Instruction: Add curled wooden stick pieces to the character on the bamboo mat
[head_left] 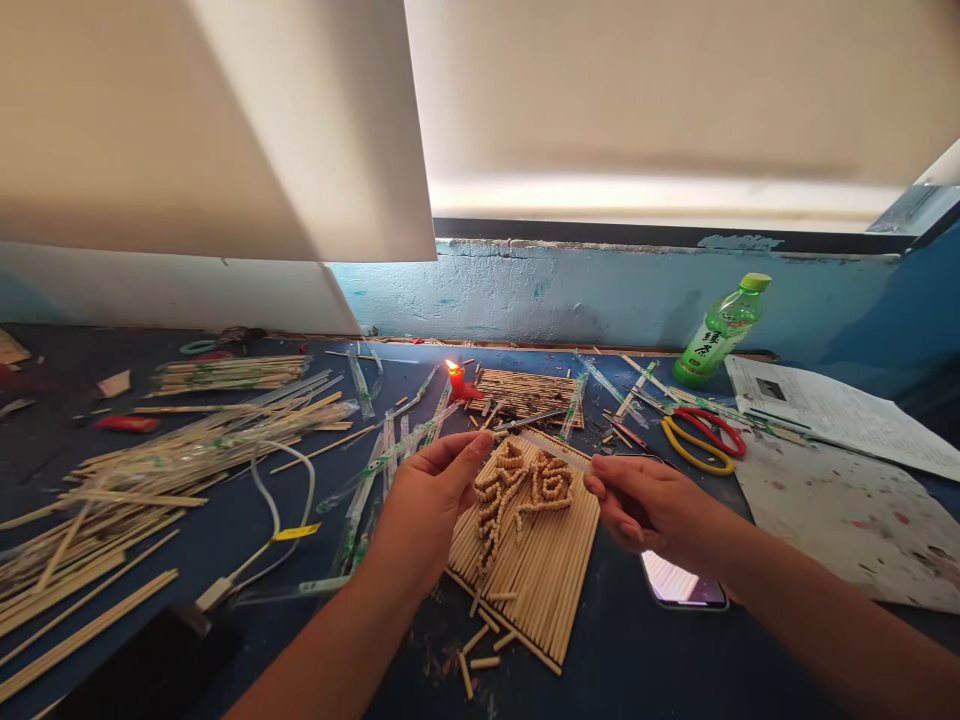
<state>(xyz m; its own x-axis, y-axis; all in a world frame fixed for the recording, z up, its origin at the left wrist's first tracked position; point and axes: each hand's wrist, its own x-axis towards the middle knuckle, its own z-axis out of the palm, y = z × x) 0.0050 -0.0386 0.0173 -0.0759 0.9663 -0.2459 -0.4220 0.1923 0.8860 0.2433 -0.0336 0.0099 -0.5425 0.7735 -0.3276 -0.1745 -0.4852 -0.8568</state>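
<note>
My left hand (427,495) and my right hand (645,505) hover over a mat of glued bamboo sticks (536,575) bearing a raised pattern of short stick pieces (517,490). Both hands pinch the ends of one thin wrapped stick (551,450), held level between them just above the mat's far edge. A small lit red candle (456,380) burns beyond the hands. A second stick mat (529,393) lies behind it.
Piles of loose sticks and clear wrappers (172,450) cover the left of the blue table (637,660). Yellow and red scissors (701,435), a green bottle (720,330), papers (840,410), a phone (682,585) and a white cable (274,500) lie around.
</note>
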